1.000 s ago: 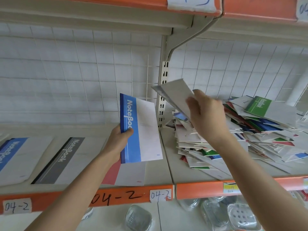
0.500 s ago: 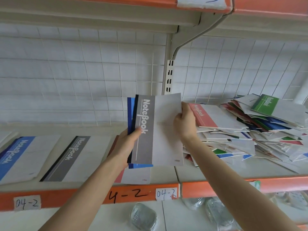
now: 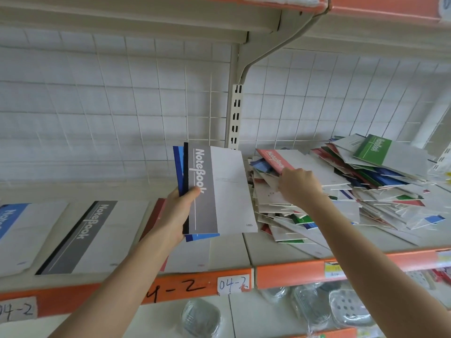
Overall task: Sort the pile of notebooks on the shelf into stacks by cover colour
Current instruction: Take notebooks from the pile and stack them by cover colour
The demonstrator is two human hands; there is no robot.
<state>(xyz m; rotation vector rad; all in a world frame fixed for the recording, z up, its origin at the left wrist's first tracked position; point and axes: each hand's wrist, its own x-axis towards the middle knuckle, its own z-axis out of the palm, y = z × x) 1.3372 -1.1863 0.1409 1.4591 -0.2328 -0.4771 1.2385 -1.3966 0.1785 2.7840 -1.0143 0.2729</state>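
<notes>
Notebooks in hand: holding two upright in left grip [image 3: 179, 211], pinching the grey notebook [image 3: 214, 189] in front and the blue notebook [image 3: 179, 167] behind by their spines. Resting right grip [image 3: 299, 185] on the pile [image 3: 341, 203], against the near end of the red notebook [image 3: 305, 162] lying just beyond it, long axis running away toward the back of the shelf [image 3: 292, 274]; not showing whether pinching or only touching. Judging right grip the nearer by far. Counting three stacks below left grip: one blue stack [image 3: 24, 228], one grey stack [image 3: 92, 235], one red stack [image 3: 192, 254].
</notes>
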